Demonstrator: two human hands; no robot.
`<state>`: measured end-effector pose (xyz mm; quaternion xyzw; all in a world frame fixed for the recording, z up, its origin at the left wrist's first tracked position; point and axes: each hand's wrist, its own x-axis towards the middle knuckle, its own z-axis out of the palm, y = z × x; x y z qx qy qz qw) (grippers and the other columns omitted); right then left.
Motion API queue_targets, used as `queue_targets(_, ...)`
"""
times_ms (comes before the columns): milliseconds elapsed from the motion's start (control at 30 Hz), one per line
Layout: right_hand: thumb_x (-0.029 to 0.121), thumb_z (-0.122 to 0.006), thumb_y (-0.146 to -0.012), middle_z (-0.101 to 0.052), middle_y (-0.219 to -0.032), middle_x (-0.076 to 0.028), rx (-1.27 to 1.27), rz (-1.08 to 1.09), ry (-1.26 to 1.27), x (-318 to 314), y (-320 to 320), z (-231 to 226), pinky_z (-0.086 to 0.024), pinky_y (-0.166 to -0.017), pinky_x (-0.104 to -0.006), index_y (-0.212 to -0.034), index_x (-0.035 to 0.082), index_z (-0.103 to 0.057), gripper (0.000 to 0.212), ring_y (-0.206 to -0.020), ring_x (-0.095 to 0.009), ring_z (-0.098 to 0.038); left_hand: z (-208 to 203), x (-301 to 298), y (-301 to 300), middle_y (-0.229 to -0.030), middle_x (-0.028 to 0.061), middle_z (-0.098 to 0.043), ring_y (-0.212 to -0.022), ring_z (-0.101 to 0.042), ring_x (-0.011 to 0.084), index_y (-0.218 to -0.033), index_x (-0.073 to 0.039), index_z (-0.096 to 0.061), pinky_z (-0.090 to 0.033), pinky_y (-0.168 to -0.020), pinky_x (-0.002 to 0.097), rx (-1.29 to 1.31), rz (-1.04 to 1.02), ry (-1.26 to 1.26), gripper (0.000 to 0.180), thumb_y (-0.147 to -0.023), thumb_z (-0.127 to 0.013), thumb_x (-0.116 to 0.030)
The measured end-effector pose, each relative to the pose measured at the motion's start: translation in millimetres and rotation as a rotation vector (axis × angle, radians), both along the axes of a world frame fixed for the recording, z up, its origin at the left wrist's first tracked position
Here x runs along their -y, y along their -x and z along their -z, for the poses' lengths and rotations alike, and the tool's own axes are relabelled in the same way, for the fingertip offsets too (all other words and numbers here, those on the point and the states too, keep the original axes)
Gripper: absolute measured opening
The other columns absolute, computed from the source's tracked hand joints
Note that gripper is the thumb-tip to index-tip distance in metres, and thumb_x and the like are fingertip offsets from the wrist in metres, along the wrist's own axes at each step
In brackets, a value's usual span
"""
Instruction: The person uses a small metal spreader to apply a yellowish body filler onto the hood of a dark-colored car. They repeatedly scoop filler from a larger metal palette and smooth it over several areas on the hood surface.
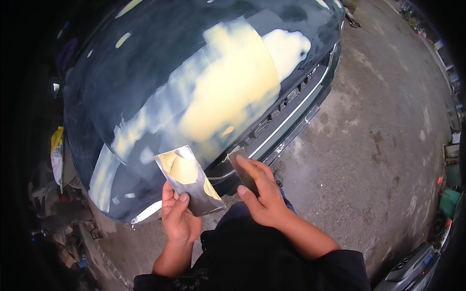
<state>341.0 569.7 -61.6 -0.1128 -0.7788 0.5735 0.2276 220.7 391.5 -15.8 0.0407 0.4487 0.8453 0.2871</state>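
My left hand [180, 216] grips a flat metal plate [199, 196] by its lower edge, thumb on top. Pale yellow body filler [183, 169] lies in a smooth patch on the plate, with another streak along its right edge. In my right hand [264, 196] is a dark, flat spreader [239, 162], fingers pressed along its face and thumb at its near side. The spreader is apart from the plate. Ahead of both hands lies a dark car hood [131, 82], broadly coated with pale yellow filler [228, 87] and a whiter patch [289, 51] near its front edge.
The car's grille and bumper [291, 116] run along the hood's right side. Rough concrete ground [374, 145] stretches to the right. Clutter [68, 218] and a yellow-and-white bag [57, 155] are at the left. Part of another vehicle [410, 266] shows at the lower right.
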Motion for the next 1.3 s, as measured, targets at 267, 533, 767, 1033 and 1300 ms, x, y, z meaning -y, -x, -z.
queue_targets(267,0.009,-0.065,-0.097,-0.055,-0.152,-0.011,-0.036,-0.230,0.054,-4.9,-38.7,-3.2,-0.040,-0.116,-0.0420,-0.149,0.002,-0.052,0.053,-0.138,-0.033,-0.050,-11.4,-26.0,-0.5,-0.149,0.0168,-0.054,-0.138,-0.053,0.0274,-0.152,0.000,-0.037,-0.040,-0.118,0.0443,-0.001,0.029,-0.164,0.055,-0.098,-0.050,0.005)
queue_targets(533,-0.001,-0.069,-0.091,-0.060,-0.142,-0.018,-0.445,-0.075,1.157,-45.2,-64.9,-29.0,-0.052,-0.109,-0.0508,-0.152,0.007,-0.042,0.068,-0.126,-0.030,-0.064,-17.6,-54.1,-21.3,-0.150,0.0133,-0.052,-0.138,-0.052,0.0253,-0.151,-0.006,-0.039,-0.039,-0.119,0.0440,-0.242,-0.082,-0.233,0.052,-0.101,-0.049,0.004)
queue_targets(767,-0.009,-0.069,-0.092,-0.070,-0.121,-0.012,-0.219,-0.121,0.866,-59.4,-62.8,-18.8,-0.053,-0.095,-0.0323,-0.153,0.005,-0.039,0.069,-0.112,-0.017,-0.067,-27.4,-86.7,-47.3,-0.153,0.0142,-0.049,-0.142,-0.049,0.0299,-0.156,-0.011,-0.033,-0.039,-0.119,0.0508,-0.346,0.017,-0.364,0.056,-0.104,-0.046,0.001)
queue_targets(1033,-0.009,-0.070,-0.091,-0.069,-0.117,-0.012,-0.301,-0.191,0.741,-124.8,-58.9,-52.4,-0.053,-0.092,-0.0291,-0.155,0.005,-0.036,0.073,-0.108,-0.017,-0.066,-45.2,-108.7,-62.2,-0.141,0.0201,-0.061,-0.125,-0.062,0.0268,-0.151,0.001,-0.047,-0.044,-0.109,0.0374,-0.900,0.325,0.233,0.045,-0.107,-0.052,-0.007)
queue_targets(1300,-0.010,-0.073,-0.086,-0.069,-0.125,-0.014,-0.470,-0.161,0.580,-187.2,-78.6,-72.8,-0.052,-0.098,-0.0337,-0.153,0.002,-0.039,0.076,-0.115,-0.019,-0.065,-59.6,-140.9,-63.7,-0.122,0.0182,-0.070,-0.107,-0.069,0.0335,-0.140,0.003,-0.058,-0.054,-0.093,0.0374,-1.133,0.470,0.726,0.042,-0.098,-0.056,0.004)
